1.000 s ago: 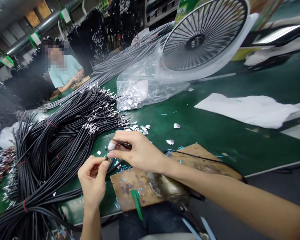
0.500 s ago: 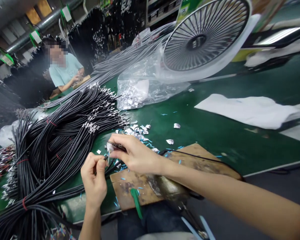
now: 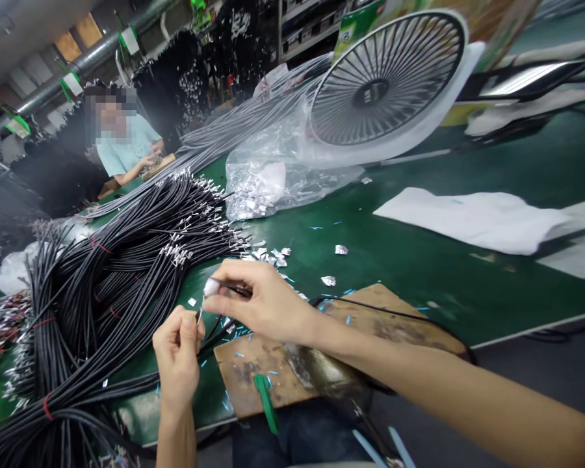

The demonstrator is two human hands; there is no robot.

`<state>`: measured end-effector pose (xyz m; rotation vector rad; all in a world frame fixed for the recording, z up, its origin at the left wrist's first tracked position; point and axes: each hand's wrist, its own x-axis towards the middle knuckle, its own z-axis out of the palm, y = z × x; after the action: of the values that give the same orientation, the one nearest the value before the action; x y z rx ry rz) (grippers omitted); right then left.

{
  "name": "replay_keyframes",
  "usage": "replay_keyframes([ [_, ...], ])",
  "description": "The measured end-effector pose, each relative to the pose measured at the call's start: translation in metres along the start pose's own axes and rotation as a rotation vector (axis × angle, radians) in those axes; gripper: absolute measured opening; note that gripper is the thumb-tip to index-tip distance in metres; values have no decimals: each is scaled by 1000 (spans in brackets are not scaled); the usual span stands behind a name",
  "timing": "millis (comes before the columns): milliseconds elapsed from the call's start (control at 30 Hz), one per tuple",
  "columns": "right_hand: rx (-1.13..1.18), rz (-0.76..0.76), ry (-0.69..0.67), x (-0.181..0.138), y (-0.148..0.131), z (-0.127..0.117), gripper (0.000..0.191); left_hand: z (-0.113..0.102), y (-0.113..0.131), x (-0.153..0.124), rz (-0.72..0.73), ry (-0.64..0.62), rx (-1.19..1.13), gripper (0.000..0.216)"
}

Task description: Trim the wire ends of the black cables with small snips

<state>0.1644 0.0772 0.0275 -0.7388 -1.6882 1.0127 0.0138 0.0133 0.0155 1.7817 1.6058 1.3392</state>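
Note:
My left hand (image 3: 178,354) is closed, thumb against curled fingers, on the end of a black cable (image 3: 198,317). A thin pale core sticks up from that end toward my other hand. Just above it, my right hand (image 3: 266,302) pinches a small white wad (image 3: 211,286) at the cable's tip. A dark slim tool (image 3: 234,288) lies within the same grip; most of it is hidden by the fingers, so its kind is unclear. Beneath both hands, silvery foil scraps and blue bits lie on the green tabletop (image 3: 312,260).
Bundled black cables (image 3: 127,279) with stripped ends fill the left. A stained wooden board (image 3: 253,370) bears a green strip (image 3: 266,400). Behind are a clear plastic bag (image 3: 292,169), a round fan (image 3: 390,84) and white sheets (image 3: 472,218). A co-worker (image 3: 127,146) sits across the table.
Both hands have shifted slightly left, with the white wad still between my right fingers. The camera view has moved a little.

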Motion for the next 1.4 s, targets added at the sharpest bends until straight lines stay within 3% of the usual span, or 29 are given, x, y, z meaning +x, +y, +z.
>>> replay_keyframes([
  [200,127,196,-98,0,0,4,17,2,-1,-3,70,69,119,32],
  [467,406,289,-221,0,4,2,14,3,-6,-5,186,154,113,11],
  [600,545,382,-276,-3,5,4,22,3,-9,-5,267,189,176,5],
  [733,584,322,-280,-5,1,5,17,3,-9,-3,207,173,177,10],
  [867,434,165,-279,-7,0,6,9,3,-4,-2,79,36,147,29],
  [1000,158,82,-38,-4,5,5,14,1,-2,-3,-16,-31,106,37],
  [1133,164,129,212,1,6,1,18,-2,-2,-1,-10,-50,36,39],
  [1200,196,122,146,1,4,1,20,-3,-1,0,-8,-31,15,40],
  [1300,179,152,-64,-2,-1,5,18,-2,1,1,8,-23,50,38],
  [1400,54,129,-74,-6,-3,8,16,1,2,1,45,-12,116,37],
])
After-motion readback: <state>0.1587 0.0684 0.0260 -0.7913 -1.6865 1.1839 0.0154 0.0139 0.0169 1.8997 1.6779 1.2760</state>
